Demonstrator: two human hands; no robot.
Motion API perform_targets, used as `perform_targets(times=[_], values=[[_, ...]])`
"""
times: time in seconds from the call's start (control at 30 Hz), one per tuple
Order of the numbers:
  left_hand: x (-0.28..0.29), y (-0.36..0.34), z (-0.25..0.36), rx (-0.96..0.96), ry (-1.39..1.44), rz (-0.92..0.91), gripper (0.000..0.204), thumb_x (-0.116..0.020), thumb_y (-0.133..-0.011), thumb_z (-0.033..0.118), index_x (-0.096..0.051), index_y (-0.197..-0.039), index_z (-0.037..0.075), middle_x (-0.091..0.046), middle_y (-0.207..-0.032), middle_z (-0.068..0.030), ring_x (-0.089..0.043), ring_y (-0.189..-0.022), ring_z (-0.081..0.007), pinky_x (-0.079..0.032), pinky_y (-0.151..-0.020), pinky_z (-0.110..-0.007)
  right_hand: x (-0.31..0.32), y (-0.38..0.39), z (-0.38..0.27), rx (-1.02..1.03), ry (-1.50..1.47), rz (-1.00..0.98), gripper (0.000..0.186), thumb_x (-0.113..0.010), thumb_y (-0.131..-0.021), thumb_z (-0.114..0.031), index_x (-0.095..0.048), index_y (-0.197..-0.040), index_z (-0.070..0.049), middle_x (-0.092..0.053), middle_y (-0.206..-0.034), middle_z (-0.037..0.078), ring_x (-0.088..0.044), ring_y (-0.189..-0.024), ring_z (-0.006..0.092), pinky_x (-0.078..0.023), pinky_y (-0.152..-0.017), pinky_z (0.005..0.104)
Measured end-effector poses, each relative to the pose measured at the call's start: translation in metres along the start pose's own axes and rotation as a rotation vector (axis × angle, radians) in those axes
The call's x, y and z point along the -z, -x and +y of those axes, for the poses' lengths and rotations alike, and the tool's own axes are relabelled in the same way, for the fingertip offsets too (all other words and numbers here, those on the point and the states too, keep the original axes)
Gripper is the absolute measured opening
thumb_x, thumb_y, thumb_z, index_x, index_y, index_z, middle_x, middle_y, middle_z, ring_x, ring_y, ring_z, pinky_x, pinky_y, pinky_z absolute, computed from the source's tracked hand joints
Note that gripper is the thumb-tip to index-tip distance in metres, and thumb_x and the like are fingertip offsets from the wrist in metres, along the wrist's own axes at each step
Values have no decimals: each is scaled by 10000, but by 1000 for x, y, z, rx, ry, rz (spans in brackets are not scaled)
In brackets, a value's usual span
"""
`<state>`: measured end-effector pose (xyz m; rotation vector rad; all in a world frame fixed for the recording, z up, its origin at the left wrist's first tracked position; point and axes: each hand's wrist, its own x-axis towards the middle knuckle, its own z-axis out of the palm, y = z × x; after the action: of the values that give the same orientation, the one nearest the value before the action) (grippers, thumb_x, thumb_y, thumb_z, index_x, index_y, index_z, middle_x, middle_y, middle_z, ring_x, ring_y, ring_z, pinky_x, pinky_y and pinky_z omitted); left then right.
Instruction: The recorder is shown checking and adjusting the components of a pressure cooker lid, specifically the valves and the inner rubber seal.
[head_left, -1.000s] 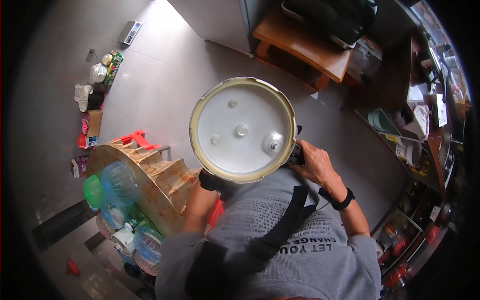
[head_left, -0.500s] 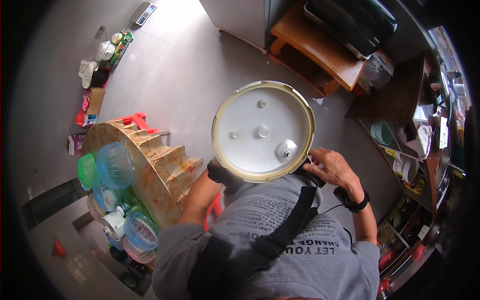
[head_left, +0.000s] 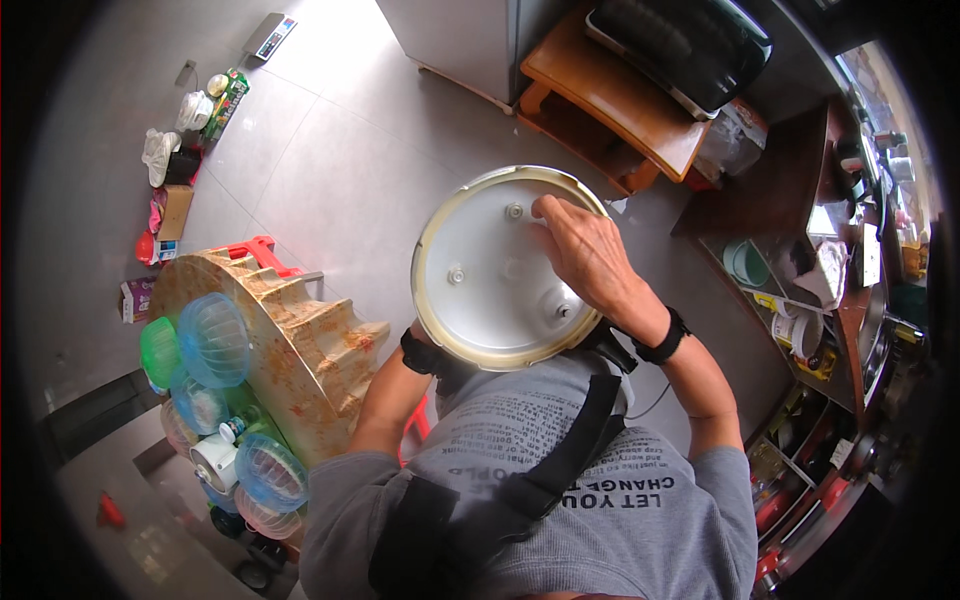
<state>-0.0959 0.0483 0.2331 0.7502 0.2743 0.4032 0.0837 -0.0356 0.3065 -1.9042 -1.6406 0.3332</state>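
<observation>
A round pressure cooker lid (head_left: 485, 300) is held up in front of my waist, its pale metal underside facing me. A cream sealing ring runs around its rim, and several small fittings sit on the inner face. My left hand is hidden behind the lid; only its forearm and the black wristband (head_left: 417, 353) show at the lid's lower left. With the right hand off the lid's edge, the left one bears the lid. My right hand (head_left: 592, 252) is over the lid's right half, fingers bent and apart close to the upper fitting (head_left: 514, 211). Whether the fingertips touch the metal I cannot tell.
To my left stands a table (head_left: 270, 330) with a wavy-edged cover and several plastic baskets (head_left: 215, 340). A wooden stand (head_left: 620, 95) carries a black appliance (head_left: 685, 50) ahead. Shelves (head_left: 790, 290) with bowls line the right. Boxes and bags lie along the far left wall.
My right hand has moved from beside the lid's lower right edge up and left, over its inner face. The lid has shifted slightly left along with the view.
</observation>
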Motion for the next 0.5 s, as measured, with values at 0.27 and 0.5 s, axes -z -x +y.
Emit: perform_targets(times=[0.27,0.5], values=[[-4,1,-9,-6,-19,-7,550,-538,-918,206,-282,-1375,37,-378,-1364,-100,-394,-1226,-175,-345,-1022,-327,-5,-6,-3,106,254,-31,141,-569,-829,-117,-461,-875,-38,-497,-719,117,-565,-647,260,-469,-533,368],[-10,3,-11,-6,-8,-21,557,-538,-920,214,-275,-1380,40,-372,-1370,-98,-388,-1231,-172,-342,-1024,-327,-1,-3,0,204,344,-85,168,-550,-728,-20,-460,-870,-29,-472,-729,115,-540,-656,250,-471,-548,358]])
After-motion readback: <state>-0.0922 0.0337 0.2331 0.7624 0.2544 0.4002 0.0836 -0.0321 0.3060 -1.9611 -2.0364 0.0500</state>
